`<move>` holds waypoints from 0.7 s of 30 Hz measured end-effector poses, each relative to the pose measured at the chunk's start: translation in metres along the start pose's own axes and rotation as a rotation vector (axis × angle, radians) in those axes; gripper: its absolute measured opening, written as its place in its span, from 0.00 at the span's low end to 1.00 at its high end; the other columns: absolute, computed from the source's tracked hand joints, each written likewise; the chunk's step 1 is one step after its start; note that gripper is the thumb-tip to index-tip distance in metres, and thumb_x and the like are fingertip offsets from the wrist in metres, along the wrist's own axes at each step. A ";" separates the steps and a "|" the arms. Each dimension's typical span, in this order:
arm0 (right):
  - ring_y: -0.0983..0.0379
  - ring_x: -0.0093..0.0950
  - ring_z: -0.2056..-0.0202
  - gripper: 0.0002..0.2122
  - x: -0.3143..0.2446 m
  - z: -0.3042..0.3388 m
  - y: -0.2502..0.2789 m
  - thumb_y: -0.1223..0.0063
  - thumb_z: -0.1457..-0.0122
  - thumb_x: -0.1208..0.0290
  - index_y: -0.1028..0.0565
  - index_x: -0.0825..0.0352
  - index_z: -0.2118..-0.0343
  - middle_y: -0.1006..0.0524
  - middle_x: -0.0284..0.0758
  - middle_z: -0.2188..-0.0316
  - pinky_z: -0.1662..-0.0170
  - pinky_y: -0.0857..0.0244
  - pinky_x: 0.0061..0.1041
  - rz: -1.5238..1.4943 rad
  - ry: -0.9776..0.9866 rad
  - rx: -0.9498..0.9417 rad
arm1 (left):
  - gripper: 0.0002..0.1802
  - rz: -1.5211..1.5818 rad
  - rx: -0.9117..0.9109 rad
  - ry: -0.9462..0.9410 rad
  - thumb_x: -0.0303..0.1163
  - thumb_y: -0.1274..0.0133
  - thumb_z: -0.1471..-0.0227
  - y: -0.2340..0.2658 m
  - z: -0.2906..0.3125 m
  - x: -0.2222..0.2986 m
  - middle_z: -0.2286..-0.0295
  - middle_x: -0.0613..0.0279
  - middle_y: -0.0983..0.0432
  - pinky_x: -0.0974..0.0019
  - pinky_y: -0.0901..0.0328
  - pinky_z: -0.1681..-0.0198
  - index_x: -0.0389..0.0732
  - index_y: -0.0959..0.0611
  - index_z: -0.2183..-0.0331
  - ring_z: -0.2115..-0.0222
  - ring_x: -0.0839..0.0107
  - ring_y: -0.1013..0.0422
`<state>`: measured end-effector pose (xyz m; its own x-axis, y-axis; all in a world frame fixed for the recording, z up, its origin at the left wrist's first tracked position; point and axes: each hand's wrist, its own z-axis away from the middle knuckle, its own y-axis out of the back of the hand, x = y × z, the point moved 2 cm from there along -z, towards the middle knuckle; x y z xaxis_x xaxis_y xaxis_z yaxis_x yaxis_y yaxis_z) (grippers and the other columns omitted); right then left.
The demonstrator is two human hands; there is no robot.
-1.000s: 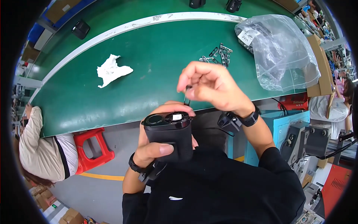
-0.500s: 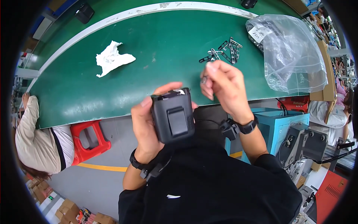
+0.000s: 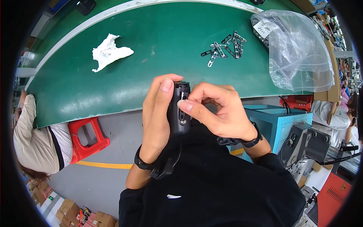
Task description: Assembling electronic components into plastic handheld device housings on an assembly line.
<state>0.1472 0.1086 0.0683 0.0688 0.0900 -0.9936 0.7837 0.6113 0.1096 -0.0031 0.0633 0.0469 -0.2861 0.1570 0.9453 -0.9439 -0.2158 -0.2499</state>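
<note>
A black box-shaped device point(image 3: 177, 124) is in my left hand point(image 3: 155, 113), turned so that its narrow side faces up. My left fingers wrap its left side and top end. Against that narrow side, my right hand point(image 3: 223, 115) pinches a small slotted strip point(image 3: 183, 95) with a shiny edge between thumb and forefinger. The fingertips partly hide the strip, and I cannot tell whether it is seated. Near the lower end of the same side shows a round shiny spot. Similar black and silver slotted strips point(image 3: 227, 47) lie in a loose pile beyond my right hand.
A crumpled white cloth or tissue point(image 3: 109, 53) lies on the green table point(image 3: 159, 34). A clear plastic bag point(image 3: 298, 53) with dark parts sits at the right. To the left are a red stool point(image 3: 90, 142) and a seated person point(image 3: 36, 132). A blue cabinet point(image 3: 280, 121) stands right of me.
My left hand has rotated the device from its broad face to its narrow side. My right hand has come from the strip pile to the device, bringing a small strip against it.
</note>
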 end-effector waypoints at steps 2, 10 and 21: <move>0.33 0.12 0.77 0.05 0.001 0.000 0.000 0.43 0.40 0.80 0.27 0.71 0.72 0.27 0.27 0.80 0.75 0.40 0.15 0.010 -0.018 0.023 | 0.18 -0.010 0.003 -0.004 0.43 0.57 0.34 0.000 0.001 -0.002 0.68 0.67 0.29 0.75 0.39 0.63 0.38 0.23 0.59 0.66 0.80 0.35; 0.35 0.13 0.80 0.08 0.009 0.003 -0.012 0.44 0.37 0.75 0.28 0.71 0.72 0.28 0.28 0.82 0.77 0.41 0.18 0.201 0.028 0.103 | 0.17 -0.134 0.075 -0.056 0.43 0.56 0.35 0.002 0.002 -0.009 0.67 0.67 0.29 0.75 0.39 0.62 0.38 0.23 0.58 0.66 0.81 0.35; 0.32 0.20 0.70 0.15 0.016 0.015 -0.031 0.57 0.31 0.60 0.31 0.69 0.53 0.26 0.34 0.69 0.67 0.37 0.24 -0.050 -0.253 0.371 | 0.19 0.223 0.132 -0.060 0.37 0.47 0.40 -0.008 0.005 -0.018 0.62 0.64 0.30 0.73 0.37 0.60 0.39 0.28 0.51 0.65 0.79 0.34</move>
<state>0.1332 0.0792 0.0485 0.1376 -0.1558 -0.9782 0.9552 0.2822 0.0894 0.0102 0.0572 0.0334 -0.4706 0.0346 0.8817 -0.8279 -0.3630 -0.4276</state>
